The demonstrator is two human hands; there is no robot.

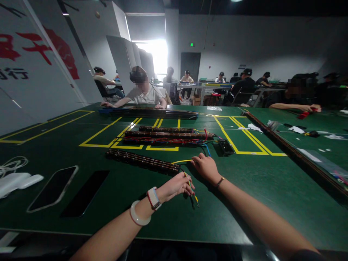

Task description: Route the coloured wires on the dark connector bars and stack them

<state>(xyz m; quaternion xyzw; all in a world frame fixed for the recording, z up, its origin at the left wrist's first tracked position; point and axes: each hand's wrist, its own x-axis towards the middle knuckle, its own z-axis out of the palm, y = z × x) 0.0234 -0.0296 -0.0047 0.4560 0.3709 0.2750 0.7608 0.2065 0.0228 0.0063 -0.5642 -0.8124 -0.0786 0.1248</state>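
Observation:
A dark bar with copper-coloured strips [141, 160] lies slantwise on the green table, wires coming from its right end. My left hand [178, 186], with a watch and a pale bangle on its wrist, is closed around a yellow-green wire [195, 197] whose tip points down to the right. Just right of the bar's end, my right hand [205, 167] pinches a yellow wire [182, 161] that stretches out from the bar. Beyond both hands lie similar bars [165, 139] with red and blue wires, beside a small black box-like part [225, 148].
Two phones [53, 188] [85, 192] and a white object with a cable [20, 181] lie at the left. A long bar [293, 152] runs along the right, near paper scraps. Across the table [217, 224] sits a person [146, 92] behind blue-ended bars.

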